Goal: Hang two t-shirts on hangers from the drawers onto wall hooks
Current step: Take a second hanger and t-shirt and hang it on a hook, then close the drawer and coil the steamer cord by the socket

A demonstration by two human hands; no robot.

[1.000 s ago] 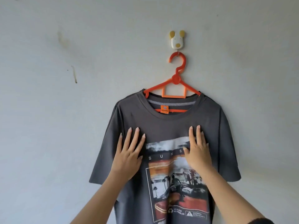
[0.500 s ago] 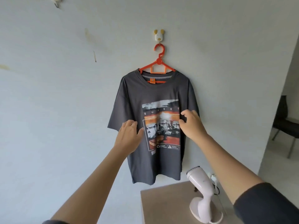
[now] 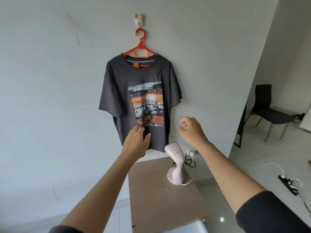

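A dark grey t-shirt (image 3: 117,84) with a sunset print hangs flat against the white wall on an orange hanger (image 3: 140,47). The hanger's hook sits on a small white and yellow wall hook (image 3: 139,20). My left hand (image 3: 136,142) is in front of the shirt's lower hem, fingers loosely apart, holding nothing. My right hand (image 3: 193,132) hovers to the right of the shirt, off the cloth, fingers curled and apart, empty.
A brown tabletop (image 3: 159,199) stands below the shirt with a pale pink handheld steamer (image 3: 175,163) upright on it. A black chair (image 3: 267,110) is at the right. A power strip (image 3: 289,184) with white cables lies on the floor.
Both hands have come off the shirt's chest and dropped lower. The view has pulled back from the wall, so the table, steamer and chair now show.
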